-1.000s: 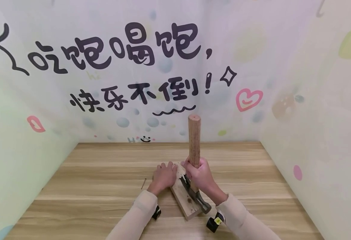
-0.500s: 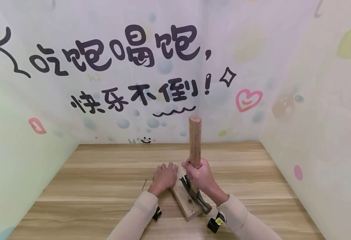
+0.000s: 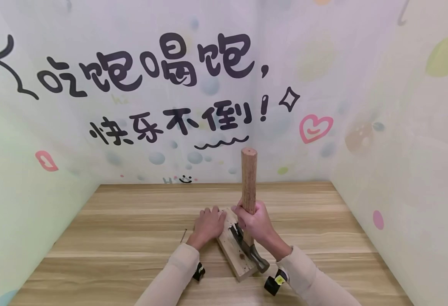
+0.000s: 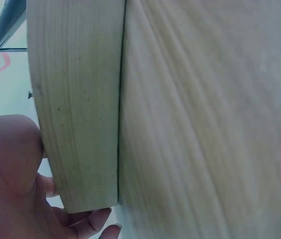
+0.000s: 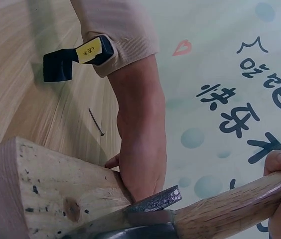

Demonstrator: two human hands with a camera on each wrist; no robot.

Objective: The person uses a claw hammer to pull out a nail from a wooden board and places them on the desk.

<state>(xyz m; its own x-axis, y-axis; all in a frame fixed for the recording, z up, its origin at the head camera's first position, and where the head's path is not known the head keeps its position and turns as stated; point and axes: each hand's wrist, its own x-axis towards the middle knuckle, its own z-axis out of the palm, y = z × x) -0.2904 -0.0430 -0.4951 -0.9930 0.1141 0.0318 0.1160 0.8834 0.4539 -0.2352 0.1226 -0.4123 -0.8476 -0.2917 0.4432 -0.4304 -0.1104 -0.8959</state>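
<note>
A claw hammer stands with its wooden handle upright and its metal head low over the wooden board. My right hand grips the handle near the head. At the board's far end, my left hand holds it, fingers curled around the end in the left wrist view. From that side, a small nail sticks out of the board's face. The right wrist view shows the hammer's head against the knotted face of the board; whether the claw grips a nail is hidden there.
A loose nail lies on the wood-grain table, left of my left hand. Printed walls enclose the table at the back and both sides. Black wrist cameras hang below the sleeves.
</note>
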